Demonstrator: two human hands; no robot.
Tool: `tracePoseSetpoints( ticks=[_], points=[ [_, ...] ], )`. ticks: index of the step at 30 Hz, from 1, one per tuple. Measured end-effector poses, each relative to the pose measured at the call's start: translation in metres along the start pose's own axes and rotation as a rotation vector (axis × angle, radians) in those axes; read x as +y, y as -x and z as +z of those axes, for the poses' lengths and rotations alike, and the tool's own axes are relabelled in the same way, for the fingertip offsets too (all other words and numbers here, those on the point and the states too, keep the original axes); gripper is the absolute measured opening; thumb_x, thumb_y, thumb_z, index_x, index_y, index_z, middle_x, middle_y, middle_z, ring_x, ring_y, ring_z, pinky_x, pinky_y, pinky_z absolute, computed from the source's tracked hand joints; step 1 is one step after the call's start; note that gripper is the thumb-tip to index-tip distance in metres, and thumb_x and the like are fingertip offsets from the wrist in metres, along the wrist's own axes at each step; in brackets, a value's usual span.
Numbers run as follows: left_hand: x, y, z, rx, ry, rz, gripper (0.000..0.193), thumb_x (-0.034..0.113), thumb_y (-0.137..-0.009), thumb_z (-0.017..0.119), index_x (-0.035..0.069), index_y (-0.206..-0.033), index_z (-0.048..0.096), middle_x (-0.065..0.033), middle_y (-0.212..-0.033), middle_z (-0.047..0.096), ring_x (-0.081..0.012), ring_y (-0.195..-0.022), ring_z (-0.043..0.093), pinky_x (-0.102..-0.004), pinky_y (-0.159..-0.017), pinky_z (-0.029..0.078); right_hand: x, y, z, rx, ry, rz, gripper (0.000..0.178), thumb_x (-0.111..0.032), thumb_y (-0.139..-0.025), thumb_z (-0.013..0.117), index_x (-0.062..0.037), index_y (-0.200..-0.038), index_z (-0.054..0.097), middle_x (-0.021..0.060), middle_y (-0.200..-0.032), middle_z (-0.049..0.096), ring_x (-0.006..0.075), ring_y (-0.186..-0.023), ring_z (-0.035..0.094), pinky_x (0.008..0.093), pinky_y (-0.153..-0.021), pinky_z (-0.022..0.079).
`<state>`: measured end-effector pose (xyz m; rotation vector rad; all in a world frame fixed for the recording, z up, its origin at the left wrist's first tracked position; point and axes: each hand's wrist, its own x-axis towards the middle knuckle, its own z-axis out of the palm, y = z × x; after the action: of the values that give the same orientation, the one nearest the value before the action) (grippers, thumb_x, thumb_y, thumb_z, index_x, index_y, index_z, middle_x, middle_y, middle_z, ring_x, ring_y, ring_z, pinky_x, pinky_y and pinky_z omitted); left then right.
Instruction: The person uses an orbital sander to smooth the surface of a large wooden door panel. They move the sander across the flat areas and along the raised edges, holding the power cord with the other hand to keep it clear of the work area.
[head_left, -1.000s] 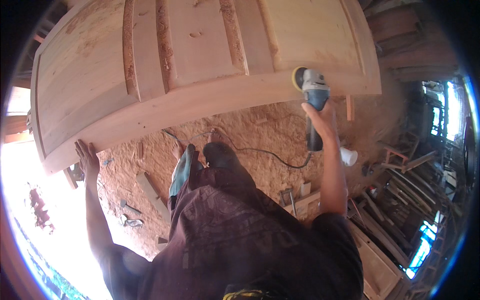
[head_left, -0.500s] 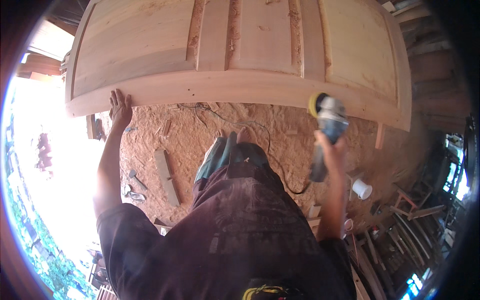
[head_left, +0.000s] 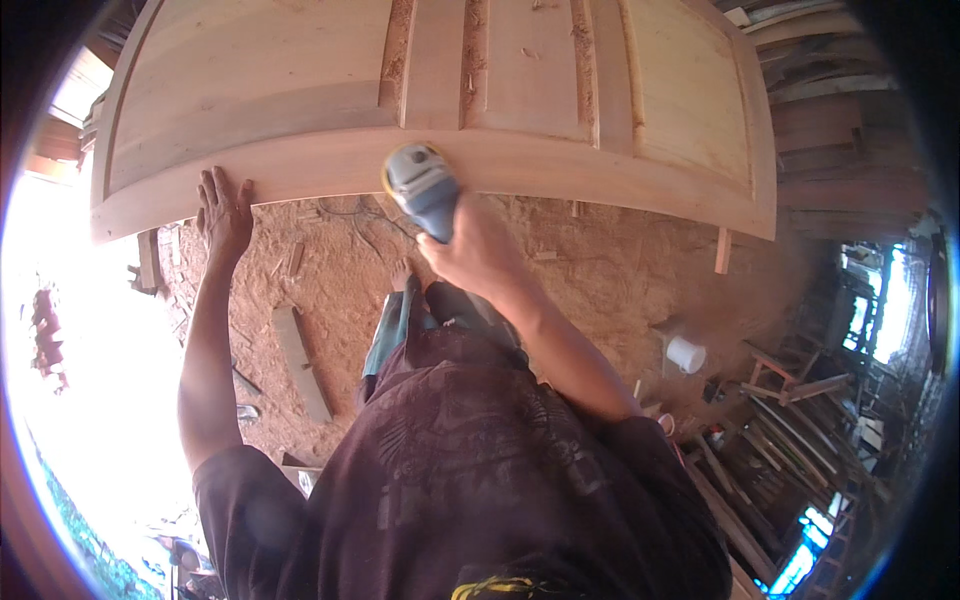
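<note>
A white container (head_left: 685, 355) and a narrow plank (head_left: 302, 365) are seen on the brown floor (head_left: 600, 290), to either side of the person's body (head_left: 470, 450). The power tool (head_left: 430, 200) is grasped in the right hand (head_left: 475, 245), its rounded head (head_left: 414, 166) held over the near rail (head_left: 320, 165) of the panelled wooden door (head_left: 250, 70). The left hand (head_left: 228, 222) is unclenched, its fingers (head_left: 219, 188) laid on that rail farther left. Beyond, wood shavings (head_left: 398, 50) are caught in the door's grooves (head_left: 585, 70).

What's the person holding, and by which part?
The right grip holds an angle grinder by its blue body, just behind the grey head. The left grip holds nothing; it rests open on the near edge of the panelled wooden door.
</note>
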<state>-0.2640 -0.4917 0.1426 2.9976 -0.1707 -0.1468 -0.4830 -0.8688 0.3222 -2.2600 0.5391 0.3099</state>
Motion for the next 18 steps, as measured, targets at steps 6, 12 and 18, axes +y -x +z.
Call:
tracePoseSetpoints(
  ticks=[6,12,18],
  points=[
    [0.001,0.001,-0.002,0.028,0.006,0.031,0.088,0.066,-0.117,0.038,0.008,-0.180,0.019,-0.0235,-0.186,0.017,-0.0448,-0.171,0.018,-0.0626,-0.134,0.023,0.058,0.035,-0.035,0.142,0.115,0.143,0.062,-0.027,-0.090,0.084,0.0071,-0.136,0.060,0.0314,-0.118,0.076,0.0456,-0.104,0.078,0.0544,-0.093,0.062],
    [-0.007,-0.003,0.005,0.042,0.011,0.032,0.088,0.066,-0.117,0.037,0.008,-0.180,0.018,-0.0234,-0.187,0.016,-0.0453,-0.172,0.016,-0.0619,-0.135,0.020,0.095,0.059,-0.076,0.242,0.044,0.208,0.064,-0.029,-0.088,0.088,0.0048,-0.136,0.062,0.0288,-0.118,0.076,0.0428,-0.109,0.077,0.0513,-0.095,0.060],
    [-0.014,-0.009,0.006,-0.004,-0.027,0.018,0.088,0.067,-0.117,0.036,0.008,-0.180,0.017,-0.0236,-0.186,0.015,-0.0461,-0.172,0.015,-0.0604,-0.136,0.019,0.130,0.077,-0.113,0.264,-0.030,0.327,0.066,-0.034,-0.088,0.088,0.0052,-0.136,0.063,0.0278,-0.117,0.076,0.0430,-0.109,0.076,0.0513,-0.095,0.059]
  ],
)
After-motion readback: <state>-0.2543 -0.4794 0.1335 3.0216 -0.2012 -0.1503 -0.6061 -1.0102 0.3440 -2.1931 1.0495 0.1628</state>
